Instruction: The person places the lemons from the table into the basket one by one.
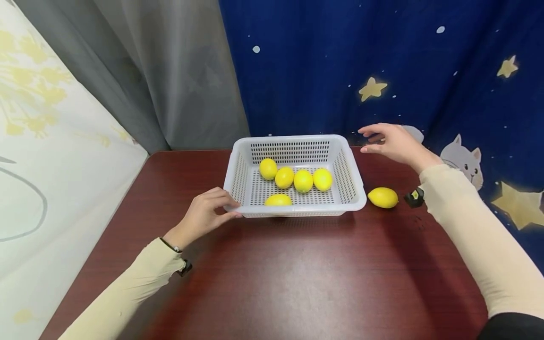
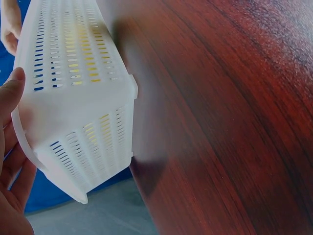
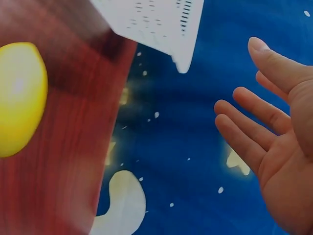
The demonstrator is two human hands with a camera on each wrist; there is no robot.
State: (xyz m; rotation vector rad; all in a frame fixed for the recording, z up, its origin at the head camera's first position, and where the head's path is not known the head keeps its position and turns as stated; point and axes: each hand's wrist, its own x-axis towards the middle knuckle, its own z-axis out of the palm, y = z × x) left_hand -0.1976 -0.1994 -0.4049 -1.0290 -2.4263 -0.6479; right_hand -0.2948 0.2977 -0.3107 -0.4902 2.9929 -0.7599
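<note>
A white perforated plastic basket (image 1: 297, 212) stands on the table with several lemons (image 1: 303, 181) inside it. My left hand (image 1: 209, 212) grips the basket's rim at the near left corner. In the left wrist view the thumb (image 2: 14, 88) lies over the rim, and the other fingers are on its far side. My right hand (image 1: 393, 142) hovers beyond the basket's right end, fingers loosely extended and holding nothing. One lemon (image 1: 383, 197) lies on the table just outside the basket's right side, nearer to me than the right hand; the right wrist view also shows it.
The dark red wooden table (image 1: 272, 274) extends from the basket towards me. Behind its far edge hang a blue curtain (image 1: 306, 71) with stars and a grey curtain (image 1: 195, 80). A white patterned sheet (image 1: 55, 156) borders the left side.
</note>
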